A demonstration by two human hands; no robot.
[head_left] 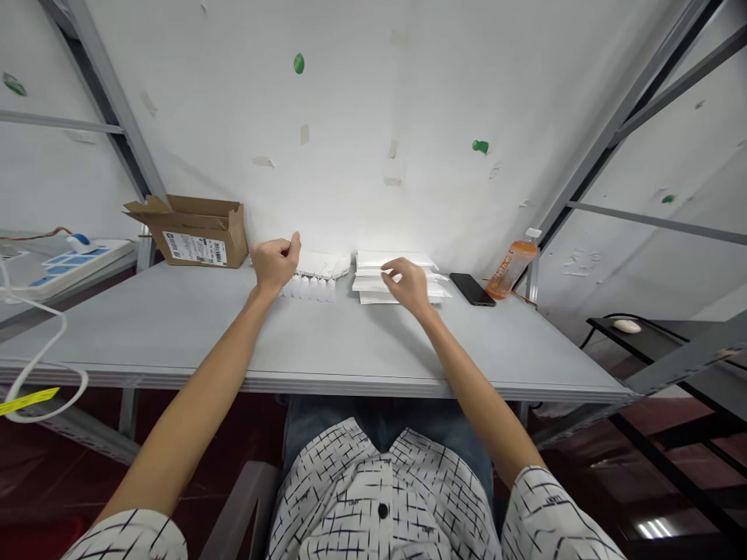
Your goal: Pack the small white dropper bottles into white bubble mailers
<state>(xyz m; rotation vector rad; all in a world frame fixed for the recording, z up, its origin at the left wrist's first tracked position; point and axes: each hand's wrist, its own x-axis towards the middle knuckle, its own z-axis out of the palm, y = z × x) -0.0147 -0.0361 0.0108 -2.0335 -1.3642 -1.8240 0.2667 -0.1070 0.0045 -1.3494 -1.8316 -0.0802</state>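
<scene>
Spanning a white-walled bay, grey table [175, 327], steel-framed.

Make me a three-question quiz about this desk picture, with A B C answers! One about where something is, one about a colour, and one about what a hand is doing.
1. Where does the cardboard box sit on the table?
A. far left, by the wall
B. front edge, in the middle
C. on the phone

2. What colour is the bottle?
A. blue
B. orange
C. black

3. What is the right hand doing?
A. resting on the stack of white sheets
B. holding the bottle
C. hanging under the table

Answers:
1 A, the box stands at the back left corner.
2 B, its body looks orange, beside the black phone.
3 A, its fingers lie on the white stack, while the left hand is curled near the small white bottles.
</scene>
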